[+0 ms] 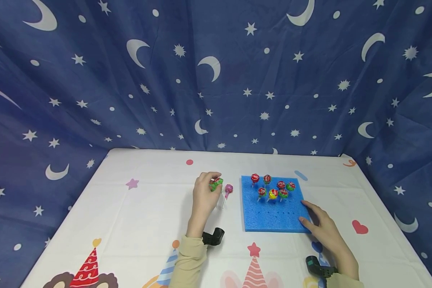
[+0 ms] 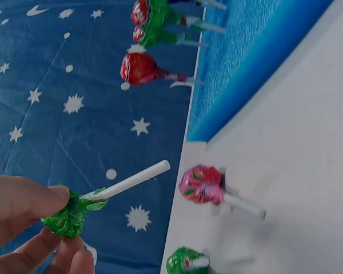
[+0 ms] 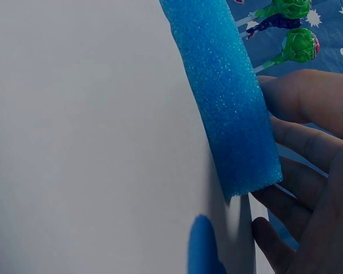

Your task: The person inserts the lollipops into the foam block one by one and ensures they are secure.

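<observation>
Seven lollipops [image 1: 273, 194] stand in the foam block [image 1: 259, 222], the right hand [image 1: 323, 227] touching it, fingers apart; the left hand [image 1: 204, 196] pinches a green lollipop [image 2: 67, 220] — a pink lollipop [image 1: 229, 188] and, seemingly, another green one [image 2: 184, 261] remain on the worktop [image 1: 155, 216].

Room above near half of foam block [image 1: 273, 223], lollipops [image 1: 273, 194] (seven) blocking behind, right hand [image 1: 324, 230] alongside

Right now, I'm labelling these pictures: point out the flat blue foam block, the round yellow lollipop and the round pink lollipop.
Flat blue foam block [image 1: 270, 224]: head view, bare front of top.
Round yellow lollipop [image 1: 273, 194]: head view, wrapped ball.
Round pink lollipop [image 2: 199, 184]: left wrist view, wrapped ball.
</observation>
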A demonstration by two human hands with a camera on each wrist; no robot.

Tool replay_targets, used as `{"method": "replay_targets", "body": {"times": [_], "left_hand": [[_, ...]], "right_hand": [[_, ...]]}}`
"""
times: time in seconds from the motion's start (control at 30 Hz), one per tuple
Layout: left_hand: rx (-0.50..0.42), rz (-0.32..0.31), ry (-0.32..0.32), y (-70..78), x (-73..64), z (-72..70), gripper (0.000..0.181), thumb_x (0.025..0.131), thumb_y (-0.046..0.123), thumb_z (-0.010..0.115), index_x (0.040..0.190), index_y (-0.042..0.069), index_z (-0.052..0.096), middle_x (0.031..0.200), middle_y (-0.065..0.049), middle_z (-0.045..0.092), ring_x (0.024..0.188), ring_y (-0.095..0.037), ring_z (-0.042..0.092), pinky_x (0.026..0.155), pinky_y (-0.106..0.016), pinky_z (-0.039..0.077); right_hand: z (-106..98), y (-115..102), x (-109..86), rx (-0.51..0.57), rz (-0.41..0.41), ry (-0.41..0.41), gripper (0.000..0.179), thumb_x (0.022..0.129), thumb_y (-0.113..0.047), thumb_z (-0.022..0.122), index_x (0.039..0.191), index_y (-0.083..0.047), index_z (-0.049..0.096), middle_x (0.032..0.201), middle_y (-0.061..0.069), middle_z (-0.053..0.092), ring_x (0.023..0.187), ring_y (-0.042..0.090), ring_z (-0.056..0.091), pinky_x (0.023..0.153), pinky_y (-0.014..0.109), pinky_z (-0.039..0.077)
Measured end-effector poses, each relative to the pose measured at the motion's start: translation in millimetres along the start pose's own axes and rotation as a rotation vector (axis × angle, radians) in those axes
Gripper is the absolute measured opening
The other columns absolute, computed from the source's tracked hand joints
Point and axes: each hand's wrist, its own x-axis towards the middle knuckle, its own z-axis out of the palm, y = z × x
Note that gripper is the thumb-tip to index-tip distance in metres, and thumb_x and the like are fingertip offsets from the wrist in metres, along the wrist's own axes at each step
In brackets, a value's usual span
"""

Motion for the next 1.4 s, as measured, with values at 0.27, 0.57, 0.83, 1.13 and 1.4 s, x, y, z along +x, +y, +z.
{"method": "replay_targets", "body": {"times": [0.27,0.57,0.83,1.13,1.4], "left_hand": [[0.011,0.124,0.033,7.4,-5.7,11.0,0.030,0.076,-0.002,0.072,0.104,0.009,0.069,0.101,-0.006,0.064,0.093,-0.021,0.057,0.076,-0.031,0.051],[-0.011,0.096,-0.052,16.3,-9.3,17.9,0.028,0.081,0.002,0.071,0.106,0.013,0.070,0.104,-0.002,0.065,0.097,-0.019,0.062,0.079,-0.030,0.052],[0.009,0.112,-0.091,21.9,-14.7,23.9,0.028,0.083,0.005,0.070,0.110,0.014,0.069,0.108,-0.002,0.067,0.092,-0.018,0.065,0.080,-0.029,0.053],[0.028,0.132,-0.146,30.4,-20.4,29.7,0.029,0.084,0.008,0.071,0.113,0.015,0.068,0.110,-0.001,0.066,0.090,-0.018,0.065,0.078,-0.027,0.052],[0.013,0.158,-0.177,38.9,-25.8,36.1,0.027,0.085,0.009,0.070,0.111,0.014,0.068,0.110,0.000,0.065,0.092,-0.017,0.065,0.078,-0.026,0.052]], "right_hand": [[0,1,0.1,-0.001,-0.004,0.001,0.067,0.093,-0.039,0.059,0.147,-0.010,0.033,0.150,0.031,0.028,0.137,0.057,0.022,0.103,0.075,0.022],[0,1,0.4,-0.007,-0.008,0.002,0.067,0.093,-0.039,0.059,0.147,-0.009,0.033,0.150,0.032,0.029,0.136,0.057,0.023,0.103,0.075,0.022],[0,1,0.1,-0.003,-0.008,0.005,0.067,0.093,-0.039,0.059,0.147,-0.009,0.033,0.150,0.031,0.029,0.136,0.057,0.023,0.103,0.075,0.022],[0,1,0.4,0.003,0.006,-0.005,0.068,0.093,-0.040,0.059,0.148,-0.010,0.032,0.151,0.031,0.028,0.137,0.056,0.022,0.103,0.075,0.021],[0,0,-0.1,-0.001,0.003,-0.002,0.068,0.093,-0.041,0.059,0.148,-0.010,0.032,0.151,0.031,0.027,0.137,0.057,0.022,0.102,0.075,0.021]]}}
